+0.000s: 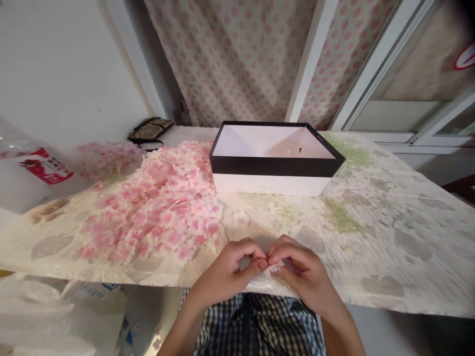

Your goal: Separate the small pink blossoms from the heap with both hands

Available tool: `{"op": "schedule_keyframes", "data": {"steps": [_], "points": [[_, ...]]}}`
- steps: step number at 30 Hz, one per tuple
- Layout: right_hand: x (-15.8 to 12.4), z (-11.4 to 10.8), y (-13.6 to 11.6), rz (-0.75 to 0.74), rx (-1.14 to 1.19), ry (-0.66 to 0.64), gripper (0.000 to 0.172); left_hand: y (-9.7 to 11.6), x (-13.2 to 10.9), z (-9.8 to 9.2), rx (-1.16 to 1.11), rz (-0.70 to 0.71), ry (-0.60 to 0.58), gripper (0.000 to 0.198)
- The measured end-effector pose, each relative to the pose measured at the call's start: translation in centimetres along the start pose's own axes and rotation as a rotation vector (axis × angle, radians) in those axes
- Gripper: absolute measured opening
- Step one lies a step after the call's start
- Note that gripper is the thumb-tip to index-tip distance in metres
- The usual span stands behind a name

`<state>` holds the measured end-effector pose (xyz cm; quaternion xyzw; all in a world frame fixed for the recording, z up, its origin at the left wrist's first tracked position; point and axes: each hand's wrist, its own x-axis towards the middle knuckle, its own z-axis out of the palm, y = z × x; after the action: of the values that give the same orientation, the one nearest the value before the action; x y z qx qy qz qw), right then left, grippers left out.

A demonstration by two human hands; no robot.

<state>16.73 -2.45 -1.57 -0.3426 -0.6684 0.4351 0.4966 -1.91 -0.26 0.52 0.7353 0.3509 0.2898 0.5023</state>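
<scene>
The fingertips of both hands meet and curl tightly together, pinching a small pale piece [245,262] that they mostly hide, so its shape cannot be told. The left hand [222,273] and right hand [305,277] hover just over the table's near edge, above a crinkled clear film [261,286] lying along that edge. A loose blossom [241,218] lies on the table [382,247] ahead of the fingers, just beside a large heap of pink-and-white blossoms [156,202] that spreads towards the left edge and reaches the far edge. Near the far edge, right of the heap and just beside it, stands an open box [272,182], white with a black rim. Beyond the heap's far end, a patterned pouch [150,129] sits at the far left corner. A plastic bag [44,165] with red print lies past the left edge.
</scene>
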Motion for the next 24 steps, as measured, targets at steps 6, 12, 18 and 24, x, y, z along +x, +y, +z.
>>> {"op": "schedule_keyframes", "data": {"steps": [6, 12, 18, 24], "points": [[0.05, -0.03, -0.13, -0.016, -0.019, 0.024, 0.013, 0.16, 0.28, 0.10, 0.002, -0.009, 0.001, 0.014], [-0.10, -0.23, -0.05, -0.002, -0.053, 0.023, 0.012, 0.34, 0.14, 0.34, 0.003, -0.005, 0.021, 0.015], [-0.18, -0.24, -0.04, -0.002, -0.048, 0.011, 0.012, 0.24, 0.04, 0.44, 0.016, 0.003, 0.030, 0.014], [-0.20, -0.08, -0.03, 0.012, -0.041, 0.039, 0.008, 0.27, 0.29, 0.63, 0.004, -0.009, 0.023, 0.013]]}}
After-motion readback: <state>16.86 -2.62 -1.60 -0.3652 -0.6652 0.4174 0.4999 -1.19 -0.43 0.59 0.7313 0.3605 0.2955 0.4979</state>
